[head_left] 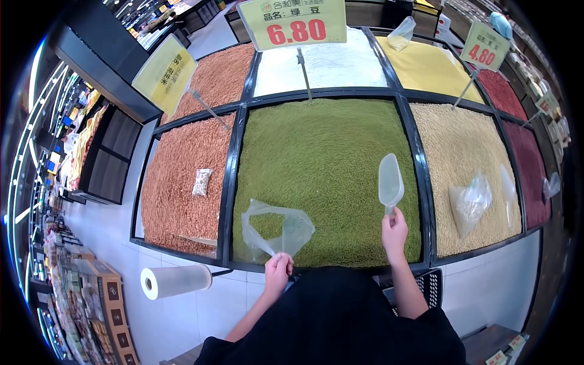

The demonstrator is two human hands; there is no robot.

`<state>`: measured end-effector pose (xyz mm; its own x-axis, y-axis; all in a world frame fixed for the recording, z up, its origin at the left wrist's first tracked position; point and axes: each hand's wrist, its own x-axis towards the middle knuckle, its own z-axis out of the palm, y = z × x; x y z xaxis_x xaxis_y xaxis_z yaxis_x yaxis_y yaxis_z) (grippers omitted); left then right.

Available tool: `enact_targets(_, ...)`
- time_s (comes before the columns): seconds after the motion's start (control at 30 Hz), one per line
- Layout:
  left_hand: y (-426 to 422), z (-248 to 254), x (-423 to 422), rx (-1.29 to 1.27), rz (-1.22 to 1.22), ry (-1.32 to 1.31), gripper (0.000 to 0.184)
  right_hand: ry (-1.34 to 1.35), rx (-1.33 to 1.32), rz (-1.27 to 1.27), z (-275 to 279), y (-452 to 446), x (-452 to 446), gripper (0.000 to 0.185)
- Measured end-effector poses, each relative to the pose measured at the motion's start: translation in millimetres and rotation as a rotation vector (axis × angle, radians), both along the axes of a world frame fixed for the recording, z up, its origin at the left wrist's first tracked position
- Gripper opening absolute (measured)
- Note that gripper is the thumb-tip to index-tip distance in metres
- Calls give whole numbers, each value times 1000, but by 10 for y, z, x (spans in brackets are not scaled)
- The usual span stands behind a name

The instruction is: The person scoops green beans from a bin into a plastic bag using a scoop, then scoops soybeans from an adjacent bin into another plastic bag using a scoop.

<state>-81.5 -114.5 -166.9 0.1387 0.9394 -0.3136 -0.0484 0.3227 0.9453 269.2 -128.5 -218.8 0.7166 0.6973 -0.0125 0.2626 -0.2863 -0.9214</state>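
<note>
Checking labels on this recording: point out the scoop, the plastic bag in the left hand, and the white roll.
Scoop (390,180), head view: middle of its bowl.
Held plastic bag (295,231), head view: right side of its film.
White roll (182,281), head view: middle of its side.

I am in a supermarket, at its bulk dry-goods section. Black-framed bins (230,182) before me hold loose mung beans (322,152) and reddish peanuts (176,201); one price sign (298,24) reads 6.80, another price sign (485,47) 4.80. A roll of plastic bags (179,281) sits beside the bins, and left of me, across tiled floor (159,328), stand shelves (111,298) of packaged goods (70,304).
</note>
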Motion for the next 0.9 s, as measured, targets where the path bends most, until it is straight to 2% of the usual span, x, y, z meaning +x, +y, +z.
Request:
enact_targets(0.3,21,0,25,-20,-36,-2,28,-60,-126,-74,-281,310,208,42)
enact_targets(0.4,9,9,35,-11,-34,-2,27,10,-96,-57,-304,371,99,41)
enact_targets(0.57,-6,19,11,-3,-48,40,27,-77,-48,-18,-409,468,-41,38)
enact_targets(0.63,-8,20,10,3,-62,35,27,168,45,-4,-444,531,-102,38)
enact_targets(0.67,-9,20,13,3,-61,35,27,168,45,-4,-453,525,-116,38)
enact_targets(0.73,-11,15,27,0,-55,34,27,452,62,-11,-131,528,-257,38)
enact_targets(0.9,-12,17,40,-10,-49,42,27,686,134,41,99,435,-340,33)
